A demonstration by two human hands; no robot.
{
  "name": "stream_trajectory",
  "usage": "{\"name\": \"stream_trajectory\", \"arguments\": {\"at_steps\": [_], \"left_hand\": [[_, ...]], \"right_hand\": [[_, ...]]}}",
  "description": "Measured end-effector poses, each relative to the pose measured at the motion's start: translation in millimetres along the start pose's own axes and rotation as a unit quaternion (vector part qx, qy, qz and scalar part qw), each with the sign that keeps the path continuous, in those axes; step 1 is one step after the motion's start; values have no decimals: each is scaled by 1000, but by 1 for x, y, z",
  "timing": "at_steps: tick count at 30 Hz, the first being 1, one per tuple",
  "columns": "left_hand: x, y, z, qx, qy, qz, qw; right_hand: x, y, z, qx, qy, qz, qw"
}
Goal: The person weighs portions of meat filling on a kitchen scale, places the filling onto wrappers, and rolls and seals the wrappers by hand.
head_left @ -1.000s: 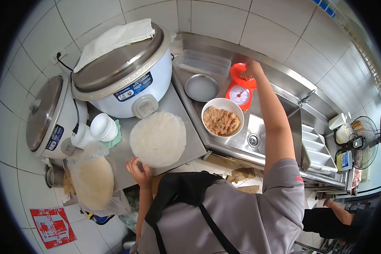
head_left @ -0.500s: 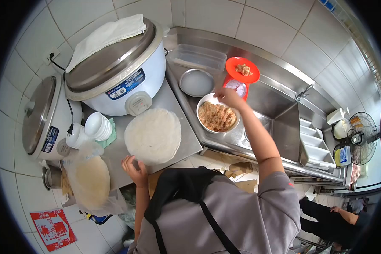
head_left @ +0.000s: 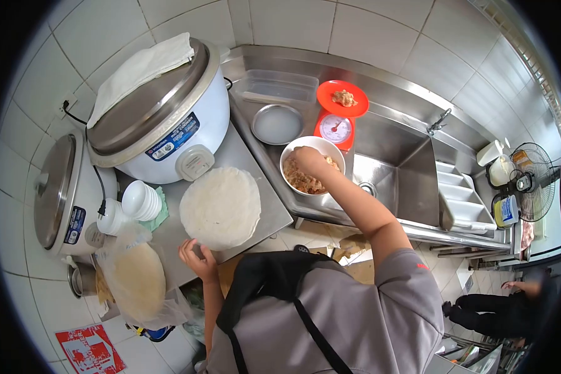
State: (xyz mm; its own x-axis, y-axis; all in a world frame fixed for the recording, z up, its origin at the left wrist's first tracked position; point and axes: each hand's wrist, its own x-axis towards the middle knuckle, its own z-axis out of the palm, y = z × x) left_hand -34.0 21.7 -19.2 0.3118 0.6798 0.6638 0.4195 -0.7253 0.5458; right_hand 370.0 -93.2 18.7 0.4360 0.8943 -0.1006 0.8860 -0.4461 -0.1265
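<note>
My right hand (head_left: 308, 161) is down in a white bowl (head_left: 335, 147) of pinkish-brown minced filling (head_left: 305, 182). Its fingertips are hidden against the filling, so their grip does not show. Near the counter edge, my left hand (head_left: 198, 258) has its fingers loosely bent and apart, with nothing in them. It is beside the lower edge of a stack of thin round white wrappers (head_left: 221, 209). Behind the bowl stands a red dial scale (head_left: 335, 128). On the scale's red plate (head_left: 325, 93) lies a small lump of filling (head_left: 344, 98).
Two large rice cookers (head_left: 187, 134) (head_left: 65, 193) stand at the left, near stacked white cups (head_left: 142, 201) and bagged wrappers (head_left: 137, 280). A round metal pan (head_left: 277, 124) and clear plastic tray (head_left: 277, 85) sit behind the bowl. Right are a sink (head_left: 405, 171), a fan (head_left: 533, 187) and another person (head_left: 492, 311).
My right hand has moved from above the bowl's rim down into the filling. The dial of the scale now shows fully. My left hand stays beside the wrappers, and the view has shifted slightly.
</note>
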Motion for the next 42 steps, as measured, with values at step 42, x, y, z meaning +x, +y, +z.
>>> {"name": "stream_trajectory", "arguments": {"at_steps": [42], "left_hand": [[-8,-6,8,80,84,-27,993]], "right_hand": [[7,125,-127,365,115,64,922]]}}
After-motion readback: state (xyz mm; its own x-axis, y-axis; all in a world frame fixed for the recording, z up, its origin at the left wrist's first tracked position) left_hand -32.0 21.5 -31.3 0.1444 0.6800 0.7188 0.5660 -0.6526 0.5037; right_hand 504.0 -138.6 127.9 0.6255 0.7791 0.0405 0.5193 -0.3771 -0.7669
